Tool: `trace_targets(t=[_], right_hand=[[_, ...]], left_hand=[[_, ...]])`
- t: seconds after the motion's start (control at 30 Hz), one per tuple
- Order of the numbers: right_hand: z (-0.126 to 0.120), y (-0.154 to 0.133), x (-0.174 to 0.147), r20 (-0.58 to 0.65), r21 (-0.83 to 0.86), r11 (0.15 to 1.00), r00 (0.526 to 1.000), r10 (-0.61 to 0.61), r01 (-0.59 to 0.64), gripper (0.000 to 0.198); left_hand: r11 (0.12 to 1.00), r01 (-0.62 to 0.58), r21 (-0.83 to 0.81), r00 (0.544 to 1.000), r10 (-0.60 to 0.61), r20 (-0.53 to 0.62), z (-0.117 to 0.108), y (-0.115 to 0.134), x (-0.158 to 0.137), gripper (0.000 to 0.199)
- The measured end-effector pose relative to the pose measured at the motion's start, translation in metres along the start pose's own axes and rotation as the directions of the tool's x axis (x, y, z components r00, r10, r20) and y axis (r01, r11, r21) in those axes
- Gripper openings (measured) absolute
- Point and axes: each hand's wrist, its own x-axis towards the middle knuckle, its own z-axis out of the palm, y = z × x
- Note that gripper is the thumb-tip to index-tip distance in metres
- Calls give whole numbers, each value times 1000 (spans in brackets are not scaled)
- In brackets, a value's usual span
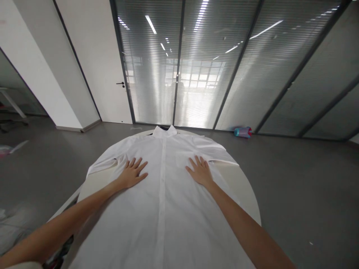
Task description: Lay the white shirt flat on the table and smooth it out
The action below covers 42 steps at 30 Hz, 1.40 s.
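Note:
A white button-up shirt (179, 213) lies spread front side up, its collar at the far end and its button strip running down the middle. Beneath it is a white round-edged table (241, 183), which shows past both sides of the shirt. My left hand (131, 173) rests flat with fingers spread on the left chest area, close to the left sleeve, where the cloth is bunched. On the other side, my right hand (200, 170) lies palm down near the right armpit, fingers apart. Neither hand grips the cloth. The shirt's lower hem is out of view.
A grey floor (294, 194) surrounds the table. Against the glass partition (202, 74) lies a blue and red patterned package (242, 132). A white door (101, 63) and a pillar (50, 63) stand at the back left. Plastic-like wrapping (14, 235) is at the lower left.

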Motion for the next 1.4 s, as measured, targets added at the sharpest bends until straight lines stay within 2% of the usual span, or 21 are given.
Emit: trace_targets(t=[0.13,0.3,0.4,0.47,0.53,0.6,0.67,0.73,0.83,0.93,1.03,1.13,1.2,1.27,1.33,1.4], right_hand=[[0,-4,13,7,7,1000,1000,30,-30,67],[2,5,7,5,-4,1000,1000,-1,1,67],[0,9,0,-10,-23,1000,1000,-6,5,67],[-1,8,-3,-12,-48,999,1000,5,-5,66],[-3,6,-3,-2,-71,997,1000,27,-27,66],[-5,5,-2,16,-82,996,999,47,-45,66],[-4,3,-1,30,-83,995,998,54,-52,67],[-3,3,-2,33,-87,995,998,60,-57,68],[-2,5,-7,26,-96,993,997,73,-70,69],[-9,8,-7,56,-86,994,996,76,-71,72],[-26,8,12,87,-72,997,996,24,-17,74],[-36,3,48,24,-63,998,1000,-20,21,70],[-33,0,71,25,-32,999,1000,-9,10,70],[-24,4,87,95,9,1000,995,19,-20,73],[-14,18,94,161,25,997,985,67,-72,74],[-7,43,93,177,11,988,973,151,-155,75]], left_hand=[[1000,3,20,1000,-3,12,-4,-6,18,67],[1000,18,24,1000,-18,-10,-2,7,6,66],[1000,-5,-19,1000,5,7,-13,6,5,65],[997,15,-74,1000,-16,-10,-27,-4,14,54],[991,88,-97,993,-95,-71,-42,-20,28,46],[977,195,-82,968,-205,-145,-52,-40,40,48],[958,280,-60,944,-286,-166,-52,-59,47,55],[931,362,-46,920,-365,-141,-45,-73,49,64],[887,461,9,887,-461,-35,-33,-87,49,73],[878,476,54,877,-478,37,-36,-94,54,74],[897,437,67,897,-440,33,-47,-88,72,68],[925,370,83,929,-365,-66,-48,-58,100,59],[946,314,79,945,-303,-124,-38,-32,117,61],[958,277,68,954,-266,-138,-22,-11,128,66],[963,261,68,959,-251,-133,-7,-1,133,69],[964,253,84,961,-241,-133,6,0,132,69]])
